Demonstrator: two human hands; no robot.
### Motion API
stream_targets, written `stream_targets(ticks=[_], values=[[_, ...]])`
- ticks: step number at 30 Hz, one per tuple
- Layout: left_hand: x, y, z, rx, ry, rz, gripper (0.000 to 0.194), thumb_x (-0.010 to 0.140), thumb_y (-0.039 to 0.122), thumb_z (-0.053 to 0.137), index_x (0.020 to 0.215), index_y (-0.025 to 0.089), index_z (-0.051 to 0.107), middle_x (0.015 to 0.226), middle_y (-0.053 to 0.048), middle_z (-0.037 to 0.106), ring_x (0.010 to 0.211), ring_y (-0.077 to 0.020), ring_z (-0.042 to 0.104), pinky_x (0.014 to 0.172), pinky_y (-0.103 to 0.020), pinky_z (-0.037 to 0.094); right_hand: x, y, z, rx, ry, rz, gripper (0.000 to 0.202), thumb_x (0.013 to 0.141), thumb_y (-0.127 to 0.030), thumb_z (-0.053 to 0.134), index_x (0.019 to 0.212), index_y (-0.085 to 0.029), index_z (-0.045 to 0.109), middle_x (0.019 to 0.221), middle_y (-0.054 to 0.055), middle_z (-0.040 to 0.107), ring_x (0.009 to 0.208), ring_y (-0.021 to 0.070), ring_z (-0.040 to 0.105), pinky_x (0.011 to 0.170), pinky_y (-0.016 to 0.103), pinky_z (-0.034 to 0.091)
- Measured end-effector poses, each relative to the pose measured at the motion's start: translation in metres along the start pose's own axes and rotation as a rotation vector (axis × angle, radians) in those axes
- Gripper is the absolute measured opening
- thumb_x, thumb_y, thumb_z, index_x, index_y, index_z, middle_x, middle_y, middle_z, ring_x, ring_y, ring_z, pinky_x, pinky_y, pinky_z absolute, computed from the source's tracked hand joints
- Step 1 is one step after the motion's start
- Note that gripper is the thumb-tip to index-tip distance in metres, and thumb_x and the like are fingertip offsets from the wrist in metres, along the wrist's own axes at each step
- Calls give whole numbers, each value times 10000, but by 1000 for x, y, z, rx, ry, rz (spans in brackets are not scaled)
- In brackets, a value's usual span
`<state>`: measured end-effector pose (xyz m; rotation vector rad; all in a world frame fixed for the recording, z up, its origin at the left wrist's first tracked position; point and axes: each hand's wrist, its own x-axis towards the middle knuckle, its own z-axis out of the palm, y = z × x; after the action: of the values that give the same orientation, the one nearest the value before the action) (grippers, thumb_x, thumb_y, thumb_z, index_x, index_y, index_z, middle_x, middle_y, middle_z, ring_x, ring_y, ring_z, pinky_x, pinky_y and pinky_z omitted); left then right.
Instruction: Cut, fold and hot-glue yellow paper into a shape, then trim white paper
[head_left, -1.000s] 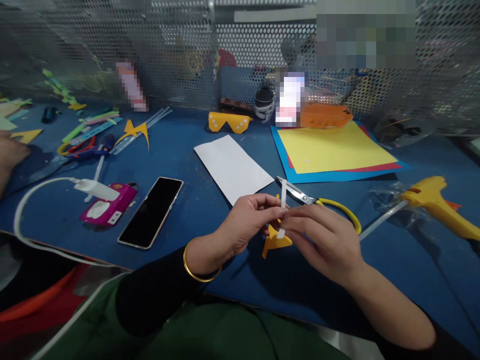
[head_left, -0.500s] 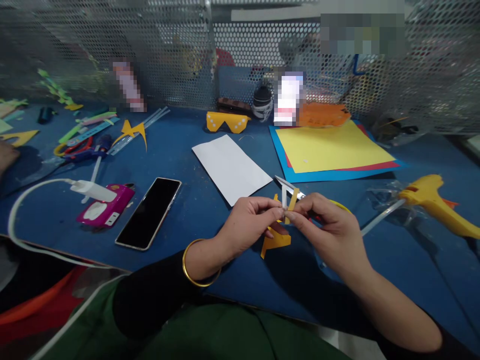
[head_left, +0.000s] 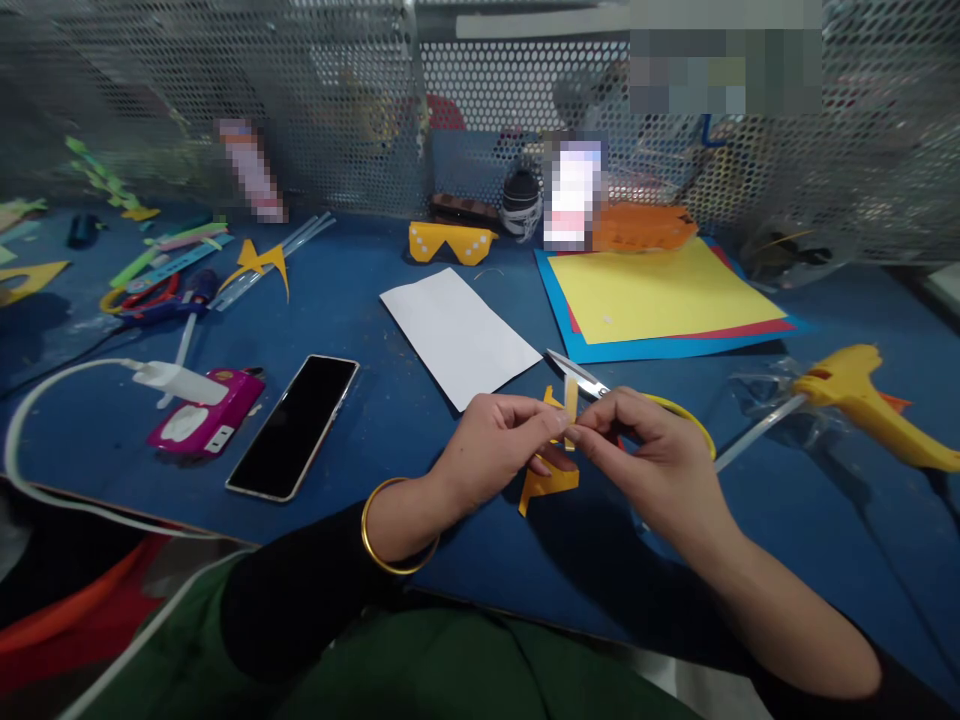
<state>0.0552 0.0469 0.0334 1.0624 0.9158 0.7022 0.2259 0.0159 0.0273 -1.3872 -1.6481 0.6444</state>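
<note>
My left hand (head_left: 499, 445) and my right hand (head_left: 660, 455) meet fingertip to fingertip over the table. Between their pinched thumbs and forefingers stands a narrow paper strip (head_left: 571, 392), white and pale yellow, its lower end partly hidden by the fingers. Below my left fingers shows an orange-yellow paper cutout (head_left: 549, 484); whether that hand also holds it I cannot tell. Scissors (head_left: 577, 374) lie just beyond my right hand, blades pointing to the far left, their yellow-and-red handles partly covered by it.
Left of my hands lie a white sheet (head_left: 461, 335), a phone (head_left: 294, 428) and a magenta power socket (head_left: 206, 410) with a white plug. Coloured sheets (head_left: 660, 300) are stacked behind. A yellow glue gun (head_left: 862, 400) rests at right. Yellow paper glasses (head_left: 450, 244) stand near the mesh partition (head_left: 360, 120).
The white and yellow strips, spread in a V before, have come together and now overlap. Both hands keep nearly the same place, and the view has shifted slightly.
</note>
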Motion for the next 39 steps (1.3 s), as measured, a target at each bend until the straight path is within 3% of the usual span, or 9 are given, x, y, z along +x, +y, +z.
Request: stream_targets(ticks=[13,16,19,24,29,36,39], values=[[1,-1,1,210,48,79,196,857,302,638,800,151,749,685,-33,718,623,-113,677,578,-202,505,3,-3,-10,-81,-20,-32,182,821,-289,713,679,-220,622,663,-13,601,607,132,542,558,268,425],[0,-1,1,260,38,96,206,852,301,629,778,147,743,692,-44,721,634,-120,662,610,-223,509,5,-3,-15,-18,60,27,96,815,-309,726,793,-224,687,726,-3,661,650,140,581,613,279,476],[-2,-2,2,342,0,150,216,849,283,598,749,154,739,714,-46,727,661,-127,650,637,-240,505,5,-3,-14,42,101,78,156,795,-310,742,925,-226,727,825,13,722,698,147,627,662,293,522],[-3,-6,2,476,-46,242,231,860,251,558,777,164,756,718,-28,722,653,-120,622,609,-235,465,5,-5,-12,94,48,65,54,778,-256,732,776,-222,690,695,-15,696,614,129,619,588,260,513],[-1,-9,1,566,-37,277,239,875,276,573,786,158,761,649,-6,675,576,-96,543,547,-228,401,4,-8,-13,80,37,73,128,796,-247,718,692,-214,652,633,-24,663,576,114,586,557,243,480],[-1,-9,3,428,-54,186,228,837,344,633,846,157,762,733,-44,736,614,-129,624,584,-249,475,2,-9,-10,72,43,93,164,815,-271,708,674,-209,649,612,-26,640,563,105,542,546,240,445],[-1,-8,4,392,-51,167,183,824,283,623,828,157,756,777,-54,759,668,-141,666,639,-257,513,2,-9,-10,73,40,112,167,811,-281,714,672,-211,655,605,-28,634,557,108,525,538,243,435]])
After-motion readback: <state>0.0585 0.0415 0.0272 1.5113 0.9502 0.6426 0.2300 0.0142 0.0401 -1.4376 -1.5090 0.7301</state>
